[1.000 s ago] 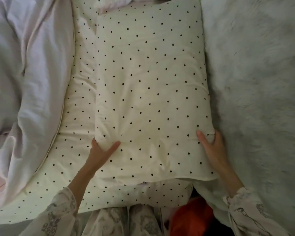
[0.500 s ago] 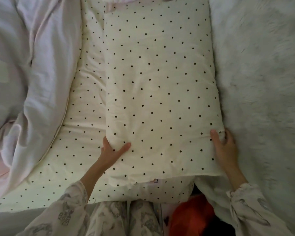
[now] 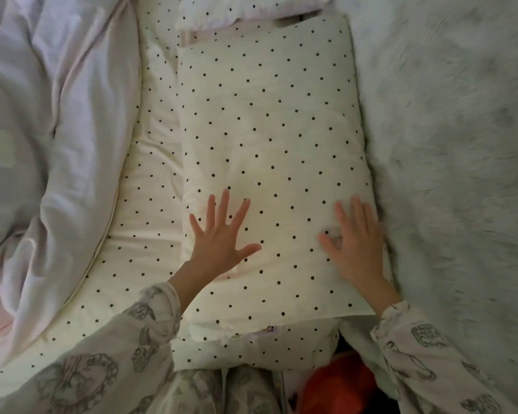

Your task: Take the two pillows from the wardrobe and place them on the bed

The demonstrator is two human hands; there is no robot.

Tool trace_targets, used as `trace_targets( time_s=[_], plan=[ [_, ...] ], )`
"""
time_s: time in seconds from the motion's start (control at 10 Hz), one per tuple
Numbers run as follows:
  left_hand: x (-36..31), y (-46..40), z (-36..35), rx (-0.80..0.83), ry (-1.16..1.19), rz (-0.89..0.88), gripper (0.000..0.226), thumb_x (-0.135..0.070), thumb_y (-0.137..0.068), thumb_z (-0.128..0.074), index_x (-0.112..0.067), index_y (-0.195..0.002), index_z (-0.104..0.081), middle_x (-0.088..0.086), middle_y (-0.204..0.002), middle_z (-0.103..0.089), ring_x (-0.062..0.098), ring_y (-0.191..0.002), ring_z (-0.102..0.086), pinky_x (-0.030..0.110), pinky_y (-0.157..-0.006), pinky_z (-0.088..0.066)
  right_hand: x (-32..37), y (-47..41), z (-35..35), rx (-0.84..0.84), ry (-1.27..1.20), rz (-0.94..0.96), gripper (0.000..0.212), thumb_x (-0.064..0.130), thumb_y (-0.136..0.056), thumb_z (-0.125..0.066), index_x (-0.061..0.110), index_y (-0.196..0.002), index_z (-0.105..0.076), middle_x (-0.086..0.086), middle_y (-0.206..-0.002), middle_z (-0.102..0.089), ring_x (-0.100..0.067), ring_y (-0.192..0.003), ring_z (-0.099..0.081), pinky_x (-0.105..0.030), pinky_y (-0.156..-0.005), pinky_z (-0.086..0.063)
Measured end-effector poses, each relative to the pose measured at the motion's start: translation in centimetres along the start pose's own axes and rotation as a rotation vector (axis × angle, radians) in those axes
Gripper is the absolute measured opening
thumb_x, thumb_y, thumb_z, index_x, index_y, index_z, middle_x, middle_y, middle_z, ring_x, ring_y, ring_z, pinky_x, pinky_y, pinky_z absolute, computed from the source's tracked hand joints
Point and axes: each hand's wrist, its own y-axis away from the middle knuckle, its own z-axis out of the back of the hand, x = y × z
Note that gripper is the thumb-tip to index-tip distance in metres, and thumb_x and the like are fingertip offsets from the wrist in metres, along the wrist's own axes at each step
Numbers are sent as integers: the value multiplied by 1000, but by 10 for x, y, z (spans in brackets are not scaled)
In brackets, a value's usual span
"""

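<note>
A cream pillow with black dots (image 3: pixel 269 138) lies lengthwise on the bed's matching dotted sheet (image 3: pixel 150 186). My left hand (image 3: pixel 220 234) rests flat on the pillow's near left part, fingers spread wide. My right hand (image 3: pixel 356 243) lies flat on its near right part, close to the pillow's right edge. Neither hand grips the fabric. Part of another dotted pillow (image 3: pixel 240 10) shows at the top edge, beyond the first one.
A rumpled pale pink duvet (image 3: pixel 42 150) fills the left side. A fluffy white-grey blanket (image 3: pixel 455 162) covers the right side, against the pillow's edge. Something orange-red (image 3: pixel 338 383) sits low at the bed's near edge, by my patterned pyjama legs.
Both hands let go of the pillow's near side edges and now lie flat on top of it with fingers spread. The pillow stays on the sheet.
</note>
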Motion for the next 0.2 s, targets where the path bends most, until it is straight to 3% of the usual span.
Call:
trace_targets(
  time_s=[0.1,0.2],
  plan=[
    [-6,-13,-1,175,19,20,99,-73,-73,-48,-40,-143,14,1,-152,32,29,-137,32,68,-107,3,17,-8,0,88,32,-28,77,49,-83,-54,26,-146,-16,-10,-159,3,-34,-145,2,-59,-113,-12],
    [-5,-16,-5,228,22,36,101,-74,-72,-50,-41,-142,16,-1,-150,37,28,-135,36,67,-106,5,26,-13,13,193,-79,-93,76,42,-85,-55,26,-147,-14,-6,-159,10,-30,-145,9,-56,-115,-7]
  ],
)
